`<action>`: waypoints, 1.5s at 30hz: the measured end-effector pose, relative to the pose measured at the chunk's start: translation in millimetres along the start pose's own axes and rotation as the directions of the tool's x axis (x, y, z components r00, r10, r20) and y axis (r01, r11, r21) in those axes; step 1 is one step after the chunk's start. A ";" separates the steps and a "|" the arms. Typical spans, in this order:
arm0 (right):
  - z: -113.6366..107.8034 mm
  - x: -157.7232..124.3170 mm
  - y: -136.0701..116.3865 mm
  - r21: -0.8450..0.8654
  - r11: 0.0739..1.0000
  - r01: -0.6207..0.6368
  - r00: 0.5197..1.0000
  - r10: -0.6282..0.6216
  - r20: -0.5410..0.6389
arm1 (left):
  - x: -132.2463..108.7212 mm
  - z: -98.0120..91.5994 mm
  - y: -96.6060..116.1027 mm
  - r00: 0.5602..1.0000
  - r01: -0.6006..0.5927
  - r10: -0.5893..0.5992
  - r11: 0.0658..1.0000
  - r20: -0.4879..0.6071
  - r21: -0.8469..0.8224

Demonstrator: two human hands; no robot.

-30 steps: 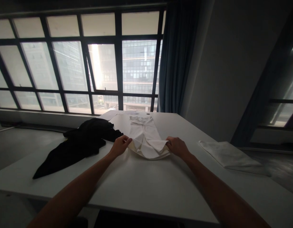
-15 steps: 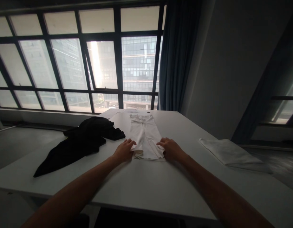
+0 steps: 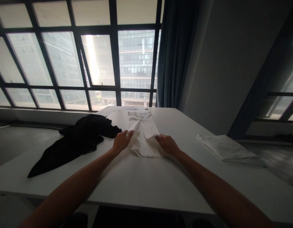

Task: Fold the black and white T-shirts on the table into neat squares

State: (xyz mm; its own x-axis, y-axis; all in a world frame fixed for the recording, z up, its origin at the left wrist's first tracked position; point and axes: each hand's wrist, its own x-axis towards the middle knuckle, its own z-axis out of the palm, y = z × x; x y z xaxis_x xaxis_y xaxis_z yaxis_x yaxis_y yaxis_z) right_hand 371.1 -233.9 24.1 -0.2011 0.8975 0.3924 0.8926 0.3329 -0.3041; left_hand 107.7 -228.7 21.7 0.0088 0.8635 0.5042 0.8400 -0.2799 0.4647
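Note:
A white T-shirt [image 3: 144, 129] lies lengthwise on the white table [image 3: 137, 183], its sides turned inward and its collar end at the far side. My left hand [image 3: 122, 140] pinches the left edge of its near part, with the thumb on top. On the right edge, the fingers of my right hand [image 3: 167, 144] are closed on the cloth. Between both hands the upper layer is raised off the layer beneath. The near hem rests on the tabletop.
Left of the shirt is a heap of black clothing [image 3: 77, 139]. A folded white cloth [image 3: 228, 148] lies near the right edge. Papers [image 3: 108, 110] are at the far end, before the windows [image 3: 137, 63] and a blue curtain [image 3: 176, 57].
Both hands have moved up and away from me slightly, lifting the shirt's upper layer at its near sides. My view has tilted down and shifted a little.

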 end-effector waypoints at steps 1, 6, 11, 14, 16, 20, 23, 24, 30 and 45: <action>0.1 -1.1 -3.2 0.011 1.000 -0.005 1.000 0.005 -0.021 | -0.6 0.7 0.9 1.000 0.003 -0.003 0.999 -0.008 -0.035; -1.5 -8.0 -9.3 -0.004 0.984 0.180 0.975 -0.177 0.136 | -14.4 4.6 7.7 0.924 -0.236 0.216 0.971 0.316 0.026; -2.4 -10.6 -2.5 0.065 0.942 0.329 0.898 -0.333 0.287 | -24.7 0.4 7.8 0.823 -0.397 0.330 0.916 0.463 0.053; -2.6 -9.4 -0.2 0.074 0.938 0.339 0.882 -0.344 0.322 | -24.6 -3.4 7.8 0.869 -0.336 0.259 0.934 0.422 0.119; -2.1 -8.4 -0.6 0.064 0.943 0.326 0.887 -0.329 0.323 | -22.2 -5.7 8.4 0.924 -0.272 0.214 0.951 0.318 0.149; 4.6 -8.6 -9.9 0.044 0.963 0.266 0.934 -0.269 0.233 | -16.2 -7.9 11.5 0.956 -0.277 0.267 0.958 0.120 0.080; 15.8 -10.6 -25.2 0.056 0.949 0.310 0.942 -0.315 0.119 | -16.0 -6.3 15.8 0.949 -0.310 0.305 0.949 0.079 0.057; 19.9 -11.1 -30.7 0.052 0.942 0.331 0.938 -0.335 0.088 | -16.9 -5.3 17.3 0.947 -0.317 0.313 0.946 0.076 0.062; 33.5 -10.2 -46.5 0.042 0.963 0.267 0.963 -0.265 -0.046 | -23.7 2.1 21.5 0.935 -0.332 0.296 0.923 0.193 0.194; 41.1 -14.3 -37.0 0.051 0.979 0.199 0.980 -0.199 0.007 | -25.5 -26.3 6.5 0.906 -0.311 0.173 0.891 0.387 0.330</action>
State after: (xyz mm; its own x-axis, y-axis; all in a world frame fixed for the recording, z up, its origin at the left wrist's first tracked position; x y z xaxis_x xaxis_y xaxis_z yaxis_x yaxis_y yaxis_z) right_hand 324.3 -247.2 -5.9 -0.3777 0.8153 0.4389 0.8130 0.5188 -0.2642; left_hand 98.7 -263.6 31.0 0.3631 0.8959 0.2559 0.9249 -0.3797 0.0171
